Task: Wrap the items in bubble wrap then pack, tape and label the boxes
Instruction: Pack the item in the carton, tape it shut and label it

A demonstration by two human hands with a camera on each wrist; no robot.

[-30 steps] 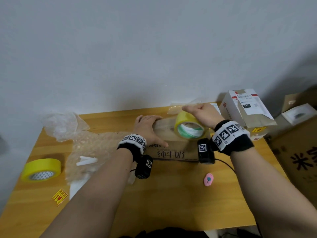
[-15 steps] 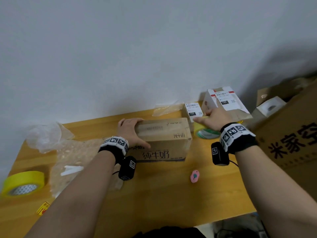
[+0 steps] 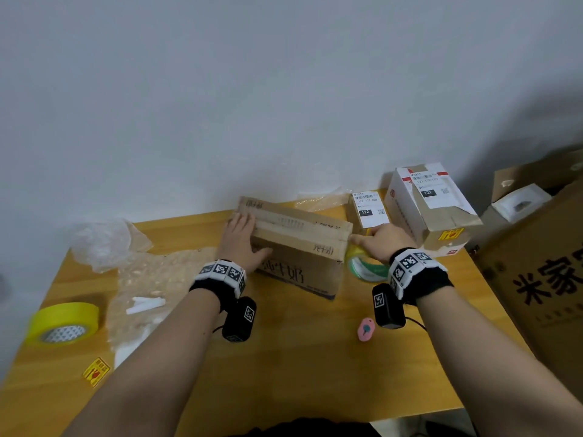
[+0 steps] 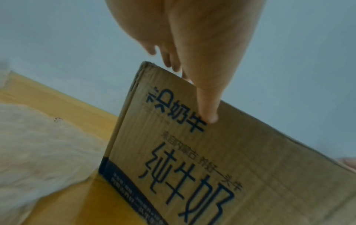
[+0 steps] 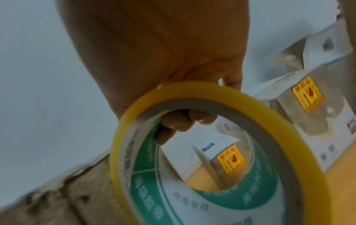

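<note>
A brown cardboard box [image 3: 296,247] printed with dark characters lies at an angle in the middle of the wooden table [image 3: 284,357]. My left hand [image 3: 243,244] rests on its left end, fingers flat along the top. In the left wrist view the thumb [image 4: 208,106] presses the printed front face of the box [image 4: 240,167]. My right hand [image 3: 378,241] grips a yellow tape roll [image 3: 366,269] right beside the box's right end. The right wrist view shows that hand [image 5: 173,68] with fingers hooked through the roll's [image 5: 142,175] core.
Two small labelled parcels [image 3: 369,209] [image 3: 432,206] stand at the back right, and a large carton [image 3: 542,279] sits off the table's right edge. Bubble wrap [image 3: 151,279], a second yellow tape roll [image 3: 63,323] and a yellow sticker [image 3: 96,372] lie left. A pink object [image 3: 366,329] lies near the front.
My right hand carried the tape roll off the box top and down to the box's right end. The box has turned, its left end swinging toward the wall under my left hand.
</note>
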